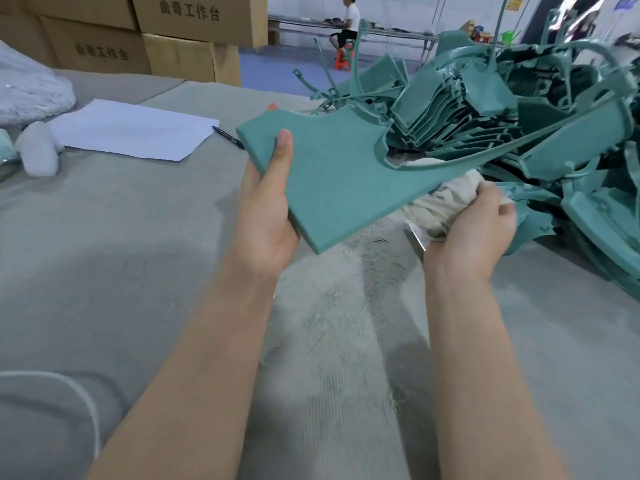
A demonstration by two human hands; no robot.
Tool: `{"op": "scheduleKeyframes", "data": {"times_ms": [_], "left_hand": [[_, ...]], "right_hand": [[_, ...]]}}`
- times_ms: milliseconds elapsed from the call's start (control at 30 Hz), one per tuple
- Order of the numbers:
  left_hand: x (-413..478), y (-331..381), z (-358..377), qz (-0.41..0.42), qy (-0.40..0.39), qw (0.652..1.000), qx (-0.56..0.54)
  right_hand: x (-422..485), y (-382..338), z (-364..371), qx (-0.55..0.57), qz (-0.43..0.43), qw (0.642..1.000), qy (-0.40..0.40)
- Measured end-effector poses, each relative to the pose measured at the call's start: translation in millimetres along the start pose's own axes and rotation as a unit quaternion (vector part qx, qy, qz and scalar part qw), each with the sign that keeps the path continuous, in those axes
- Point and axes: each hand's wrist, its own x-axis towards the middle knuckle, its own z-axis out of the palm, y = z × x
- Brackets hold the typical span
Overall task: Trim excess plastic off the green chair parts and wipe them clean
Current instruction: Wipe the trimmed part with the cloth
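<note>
My left hand [268, 209] grips the near-left edge of a flat green chair part [339, 171], thumb on its top face, and holds it tilted above the table. My right hand [474, 226] holds a crumpled beige cloth [440, 206] under the part's right side, together with a knife whose blade [415, 235] sticks out below the hand. Thin green sprue strips still hang on the part's far edge. A big heap of green chair parts [519, 109] lies to the right.
The grey cloth-covered table [121, 237] carries green shavings [363, 265] beneath the part, a white paper sheet [135, 131], a pen [228, 137] and white foam wrap [31, 98] at left. Cardboard boxes [180, 32] stand behind. A person sits far back [346, 26].
</note>
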Motion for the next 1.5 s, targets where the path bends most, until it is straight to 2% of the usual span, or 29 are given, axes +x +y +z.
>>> {"op": "scheduleKeyframes", "data": {"times_ms": [100,233,367,567,667,800,867,933,1033,1067,1133,1167,1233,1333,1433,1467,1500], "left_hand": [[-0.5,0.7,2.2,0.025,0.008,1.0,0.011],[2.0,2.0,-1.1,0.024,0.037,0.999,-0.018],[1.8,2.6,-8.6,-0.053,0.036,0.995,-0.076],[1.0,-3.6,-10.4,-0.159,0.05,0.982,-0.092],[4.3,-1.7,-10.3,-0.199,0.066,0.966,-0.152],[8.2,1.4,-11.9,-0.14,0.088,0.985,-0.041],[8.8,1.1,-12.1,-0.099,0.084,0.992,-0.009],[7.1,-0.2,-7.9,-0.082,0.07,0.994,0.021],[2.9,-8.5,2.0,-0.102,0.028,0.993,0.059],[1.7,-10.9,3.7,-0.106,0.01,0.992,0.063],[2.2,-10.3,0.5,-0.102,0.007,0.993,0.066],[3.5,-7.9,-2.9,-0.107,0.011,0.993,0.056],[5.8,-1.4,-10.4,-0.122,0.012,0.992,0.014],[5.1,2.1,-10.1,-0.108,-0.013,0.994,-0.029],[-1.6,-7.5,3.7,-0.105,-0.029,0.994,0.026],[-2.9,-9.5,7.0,-0.11,-0.028,0.992,0.046],[-3.1,-10.3,8.3,-0.115,-0.025,0.992,0.053]], "right_hand": [[3.5,-5.2,-1.2,0.007,-0.069,0.998,0.012],[6.1,-1.1,-0.4,-0.013,-0.079,0.997,0.007],[9.1,8.2,-0.8,-0.036,-0.046,0.998,-0.011],[16.4,22.8,1.0,-0.135,-0.028,0.99,-0.03],[17.0,27.4,0.3,-0.152,-0.016,0.988,-0.013],[18.3,14.9,-2.4,-0.056,-0.04,0.997,0.027],[13.3,7.0,-0.9,-0.044,-0.102,0.993,0.033],[-2.0,4.1,5.8,-0.056,-0.178,0.982,-0.006],[-35.7,18.7,19.6,-0.162,-0.229,0.944,-0.173],[-46.9,26.6,22.5,-0.222,-0.238,0.913,-0.247],[-66.5,41.5,23.3,-0.324,-0.274,0.825,-0.373],[-72.8,47.6,22.3,-0.349,-0.289,0.789,-0.416],[-80.3,54.5,23.8,-0.352,-0.331,0.749,-0.453],[-73.2,52.9,31.7,-0.361,-0.38,0.747,-0.409],[-47.3,45.6,31.5,-0.456,-0.367,0.771,-0.252],[-42.3,45.6,28.5,-0.472,-0.355,0.778,-0.215],[-43.1,46.5,26.1,-0.467,-0.35,0.783,-0.214]]}}
